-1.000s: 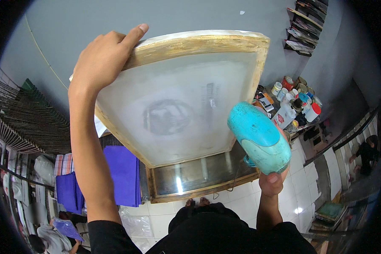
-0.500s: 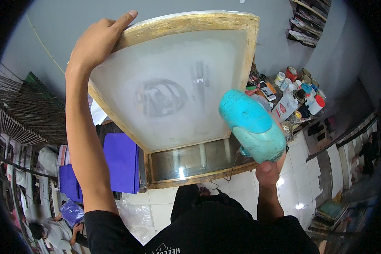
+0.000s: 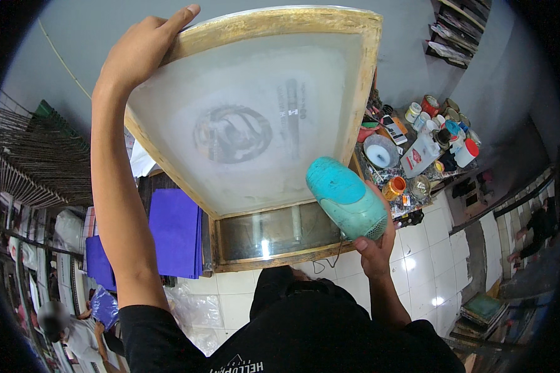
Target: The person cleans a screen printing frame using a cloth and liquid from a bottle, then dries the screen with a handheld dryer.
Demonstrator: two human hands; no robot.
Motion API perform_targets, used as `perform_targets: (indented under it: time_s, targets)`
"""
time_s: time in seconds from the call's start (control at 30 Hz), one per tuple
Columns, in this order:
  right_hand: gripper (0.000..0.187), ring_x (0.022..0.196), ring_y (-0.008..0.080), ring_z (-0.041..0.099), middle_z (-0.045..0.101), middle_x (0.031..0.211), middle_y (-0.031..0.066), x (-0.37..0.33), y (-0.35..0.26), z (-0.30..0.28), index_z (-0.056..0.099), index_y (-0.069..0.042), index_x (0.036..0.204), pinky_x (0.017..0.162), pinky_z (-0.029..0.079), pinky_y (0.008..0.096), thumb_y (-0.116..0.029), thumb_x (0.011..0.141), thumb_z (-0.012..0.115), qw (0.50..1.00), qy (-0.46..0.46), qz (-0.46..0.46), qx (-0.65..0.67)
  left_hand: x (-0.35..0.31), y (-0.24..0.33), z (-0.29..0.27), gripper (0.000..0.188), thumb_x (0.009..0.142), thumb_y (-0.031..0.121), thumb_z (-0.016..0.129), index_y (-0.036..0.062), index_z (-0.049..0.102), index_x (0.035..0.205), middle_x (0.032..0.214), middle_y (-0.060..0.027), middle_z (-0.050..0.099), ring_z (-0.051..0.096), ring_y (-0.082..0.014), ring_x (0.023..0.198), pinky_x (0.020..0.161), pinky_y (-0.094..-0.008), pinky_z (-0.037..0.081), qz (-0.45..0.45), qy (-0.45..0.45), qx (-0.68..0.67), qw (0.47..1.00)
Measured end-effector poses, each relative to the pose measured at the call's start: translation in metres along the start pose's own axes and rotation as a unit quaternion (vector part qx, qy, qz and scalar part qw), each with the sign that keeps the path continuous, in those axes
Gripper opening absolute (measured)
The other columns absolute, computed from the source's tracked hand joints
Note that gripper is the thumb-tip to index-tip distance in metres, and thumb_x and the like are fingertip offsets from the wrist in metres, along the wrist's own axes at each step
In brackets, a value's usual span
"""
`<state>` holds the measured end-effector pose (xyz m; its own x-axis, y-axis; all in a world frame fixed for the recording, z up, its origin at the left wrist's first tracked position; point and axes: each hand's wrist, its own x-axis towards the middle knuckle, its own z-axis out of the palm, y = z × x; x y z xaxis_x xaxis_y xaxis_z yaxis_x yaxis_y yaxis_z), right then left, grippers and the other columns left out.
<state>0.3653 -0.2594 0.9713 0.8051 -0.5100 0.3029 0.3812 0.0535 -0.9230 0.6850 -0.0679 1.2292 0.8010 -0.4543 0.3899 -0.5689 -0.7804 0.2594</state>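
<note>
Left hand closed over the far-left corner of a wooden-framed printing screen held up centre, right hand wrapped around a turquoise hair dryer just beside the screen's near-right edge, purple cloths lower left, paint jars right.

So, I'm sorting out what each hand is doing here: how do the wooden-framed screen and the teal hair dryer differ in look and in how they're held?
The screen is flat, wide, pale mesh in a wooden frame; the hair dryer is small, rounded and teal. The left hand grips the screen at its upper corner, tilted overhead; the right hand holds the hair dryer from below, its nose toward the mesh. Both are held up off the table.
</note>
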Motion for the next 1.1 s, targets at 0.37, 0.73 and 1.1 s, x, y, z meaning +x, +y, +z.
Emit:
perform_targets:
  time_s: [0.37,0.73,1.1]
  targets:
    - [0.108,0.130,0.0297,0.047,0.044,0.140,0.0217,-0.001,0.003,0.005,0.027,0.008,0.148,0.109,0.038,0.0427,-0.044,0.071,0.082,1.000,-0.001,0.012,0.001,-0.013,0.013,0.003,0.049,0.098,0.051,0.043,0.0065,0.053,0.079,0.060,-0.0143,0.050,0.049,-0.0235,0.055,0.063,-0.0397,0.043,0.043,0.054,0.010,0.998]
    - [0.110,0.130,0.0297,0.047,0.043,0.141,0.0212,0.000,0.004,0.008,0.026,0.007,0.148,0.108,0.039,0.0429,-0.045,0.070,0.083,1.000,-0.006,0.011,-0.004,-0.024,0.027,-0.002,0.076,0.096,0.058,0.046,-0.0009,0.049,0.047,0.043,-0.0096,0.039,0.041,-0.0207,0.042,0.051,-0.0404,0.039,-0.005,0.075,0.015,0.997]
    - [0.108,0.130,0.0301,0.047,0.043,0.140,0.0210,-0.003,0.002,0.015,0.024,0.007,0.149,0.108,0.039,0.0429,-0.037,0.070,0.084,1.000,-0.014,0.019,0.012,-0.028,0.028,-0.001,0.077,0.096,0.059,0.045,0.0000,0.050,0.046,0.043,-0.0091,0.040,0.042,-0.0202,0.042,0.051,-0.0393,0.040,0.006,0.095,0.013,0.995]
